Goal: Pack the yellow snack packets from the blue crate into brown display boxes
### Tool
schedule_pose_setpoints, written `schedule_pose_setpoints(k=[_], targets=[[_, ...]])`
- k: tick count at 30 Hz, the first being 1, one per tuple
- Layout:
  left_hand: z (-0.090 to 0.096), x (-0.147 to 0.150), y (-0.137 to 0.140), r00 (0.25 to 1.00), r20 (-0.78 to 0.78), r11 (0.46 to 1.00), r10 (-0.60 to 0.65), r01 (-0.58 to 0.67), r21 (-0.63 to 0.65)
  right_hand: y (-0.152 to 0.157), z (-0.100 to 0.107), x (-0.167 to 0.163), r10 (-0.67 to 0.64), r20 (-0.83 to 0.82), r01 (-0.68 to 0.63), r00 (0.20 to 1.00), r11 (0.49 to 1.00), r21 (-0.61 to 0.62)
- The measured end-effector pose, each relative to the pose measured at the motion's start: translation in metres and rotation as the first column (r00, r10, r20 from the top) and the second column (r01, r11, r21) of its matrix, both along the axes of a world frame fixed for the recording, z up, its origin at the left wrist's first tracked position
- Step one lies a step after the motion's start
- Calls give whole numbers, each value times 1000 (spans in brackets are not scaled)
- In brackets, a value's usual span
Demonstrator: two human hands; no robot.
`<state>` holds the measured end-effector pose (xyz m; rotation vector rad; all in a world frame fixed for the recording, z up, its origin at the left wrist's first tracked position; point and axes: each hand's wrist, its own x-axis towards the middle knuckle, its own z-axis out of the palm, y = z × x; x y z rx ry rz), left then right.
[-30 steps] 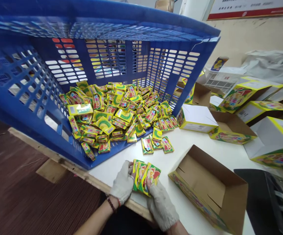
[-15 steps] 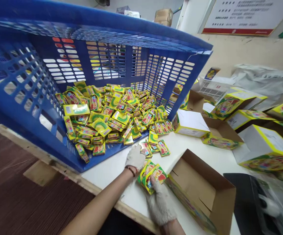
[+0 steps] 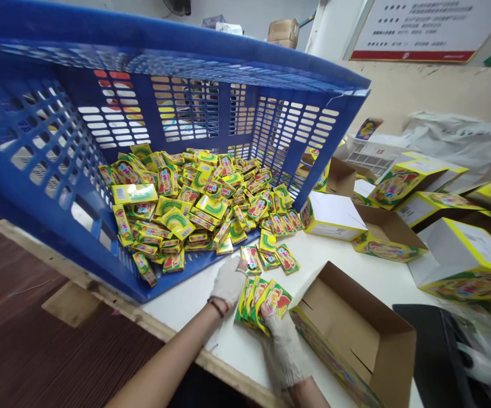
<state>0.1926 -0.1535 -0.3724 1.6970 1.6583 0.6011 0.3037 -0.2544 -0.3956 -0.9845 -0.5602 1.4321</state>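
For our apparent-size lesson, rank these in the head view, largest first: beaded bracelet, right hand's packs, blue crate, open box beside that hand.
1. Blue crate
2. Open cardboard box
3. Yellow-green packs in right hand
4. Beaded bracelet

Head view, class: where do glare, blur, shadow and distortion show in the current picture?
In the head view, glare whitens one packet at the left of the pile; that view also blurs small print on the poster past reading, shows a soft shadow beside the right hand, and bends the upper rim of the basket, probably wide-lens distortion.
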Motion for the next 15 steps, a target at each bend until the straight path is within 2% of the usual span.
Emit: schedule_pose_setpoints(k=[3, 7, 10, 12, 15], targets=[[4, 21, 23, 987, -134, 995, 91, -86, 43, -6, -4, 2, -62, -29, 60, 998, 997, -57], [5, 29, 33, 971, -228, 998, 68, -70, -2, -19, -1, 4, -83, -150, 64, 985, 990, -127], [7, 14, 25, 971, -239, 997, -5, -14, -76, -19, 3, 4, -102, -186, 78, 977, 988, -131], [10, 3, 15, 970, -241, 993, -43, 15, -116, -11, 6, 2, -152, -180, 132, 972, 984, -119], [10, -8, -4, 970, -233, 992, -63, 36, -120, 7, 12, 1, -182, -129, 169, 975, 980, -106]])
